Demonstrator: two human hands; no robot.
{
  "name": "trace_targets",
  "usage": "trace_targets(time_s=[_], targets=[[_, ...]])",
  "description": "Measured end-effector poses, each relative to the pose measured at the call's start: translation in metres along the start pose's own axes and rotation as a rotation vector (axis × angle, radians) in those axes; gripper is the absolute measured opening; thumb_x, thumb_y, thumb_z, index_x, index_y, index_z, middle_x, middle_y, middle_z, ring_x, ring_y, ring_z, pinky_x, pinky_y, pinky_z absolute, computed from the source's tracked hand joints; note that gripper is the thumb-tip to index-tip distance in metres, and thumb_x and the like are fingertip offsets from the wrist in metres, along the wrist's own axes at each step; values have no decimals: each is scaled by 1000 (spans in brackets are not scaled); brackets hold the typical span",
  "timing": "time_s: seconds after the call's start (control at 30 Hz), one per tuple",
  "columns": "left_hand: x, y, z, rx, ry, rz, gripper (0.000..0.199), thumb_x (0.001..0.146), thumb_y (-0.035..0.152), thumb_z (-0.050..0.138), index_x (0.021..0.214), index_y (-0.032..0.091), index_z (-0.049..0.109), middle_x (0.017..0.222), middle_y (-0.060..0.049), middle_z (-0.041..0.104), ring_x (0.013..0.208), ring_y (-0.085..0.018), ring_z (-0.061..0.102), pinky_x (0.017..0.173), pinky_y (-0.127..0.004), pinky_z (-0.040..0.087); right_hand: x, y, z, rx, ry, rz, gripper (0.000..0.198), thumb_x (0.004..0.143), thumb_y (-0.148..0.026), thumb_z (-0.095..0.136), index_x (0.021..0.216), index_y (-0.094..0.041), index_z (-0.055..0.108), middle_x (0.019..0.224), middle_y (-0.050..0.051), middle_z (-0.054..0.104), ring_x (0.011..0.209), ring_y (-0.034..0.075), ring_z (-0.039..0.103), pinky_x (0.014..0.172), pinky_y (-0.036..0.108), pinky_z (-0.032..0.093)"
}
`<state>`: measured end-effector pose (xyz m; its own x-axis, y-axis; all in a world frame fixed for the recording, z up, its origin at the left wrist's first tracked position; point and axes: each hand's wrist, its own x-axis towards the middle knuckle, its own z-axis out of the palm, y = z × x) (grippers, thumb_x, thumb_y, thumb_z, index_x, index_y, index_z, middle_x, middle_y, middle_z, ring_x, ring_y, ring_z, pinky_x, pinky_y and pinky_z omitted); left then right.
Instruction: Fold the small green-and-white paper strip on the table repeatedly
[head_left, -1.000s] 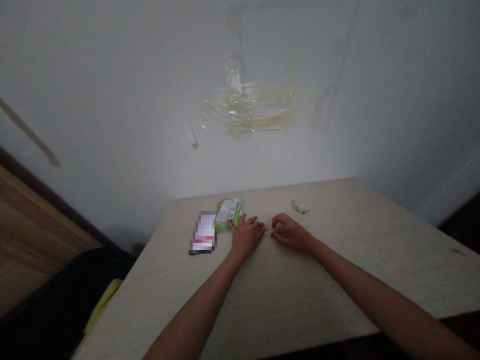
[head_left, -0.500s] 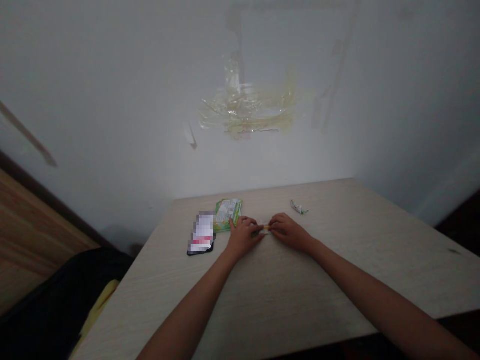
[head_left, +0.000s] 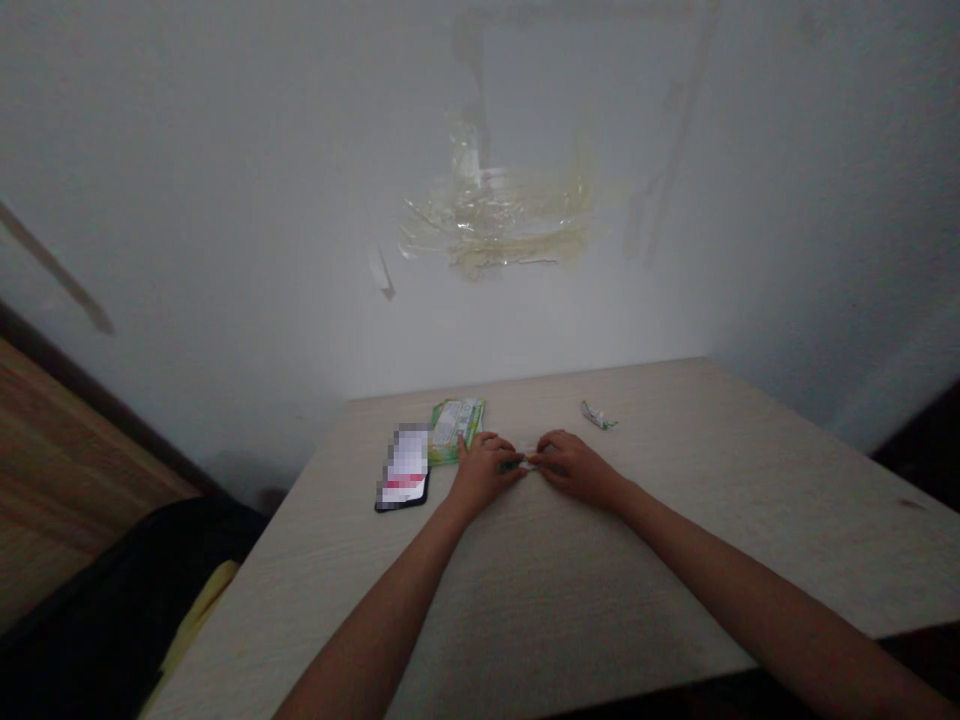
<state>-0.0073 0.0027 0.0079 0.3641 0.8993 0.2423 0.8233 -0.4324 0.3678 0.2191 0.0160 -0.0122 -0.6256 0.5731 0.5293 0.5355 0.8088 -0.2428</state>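
Low over the table, my left hand [head_left: 489,470] and my right hand [head_left: 571,468] face each other with fingertips almost meeting. Both are pinched on a small, thin piece with a yellowish part [head_left: 530,457]; my fingers cover most of it, so its kind is unclear. Something pale or see-through shows around it between the hands. Just beyond my left hand lies a flat green and white printed packet [head_left: 456,425], whose near right edge the left fingers overlap. To its left is a phone [head_left: 405,475] with a lit, blurred screen.
A crumpled small wrapper [head_left: 598,415] lies beyond my right hand. The pale wooden table [head_left: 600,610] meets a wall with peeling clear tape [head_left: 510,220]. At the lower left, dark and yellow cloth [head_left: 199,610] sits beside the table.
My right hand has shifted slightly left and down, closer to the left fingertips. Less of the yellowish piece shows between them. Packet, phone and wrapper stay in place.
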Motion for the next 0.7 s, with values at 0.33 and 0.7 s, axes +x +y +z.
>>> trace_targets(time_s=[0.33, 0.7], targets=[[2, -3, 4, 29, -15, 19, 26, 87, 48, 63, 107, 37, 74, 112, -2, 71, 121, -26, 50, 114, -68, 9, 1, -3, -1, 3, -8, 4, 26, 91, -20, 60, 114, -24, 71, 107, 11, 64, 103, 23, 57, 90, 40, 48], [2, -1, 1, -13, -12, 33, 23, 90, 45, 60, 104, 35, 75, 107, -2, 72, 120, -25, 51, 114, -69, 6, 1, -3, -4, 47, -17, 38, 25, 90, -25, 62, 113, -24, 72, 107, 10, 65, 103, 23, 58, 91, 41, 48]])
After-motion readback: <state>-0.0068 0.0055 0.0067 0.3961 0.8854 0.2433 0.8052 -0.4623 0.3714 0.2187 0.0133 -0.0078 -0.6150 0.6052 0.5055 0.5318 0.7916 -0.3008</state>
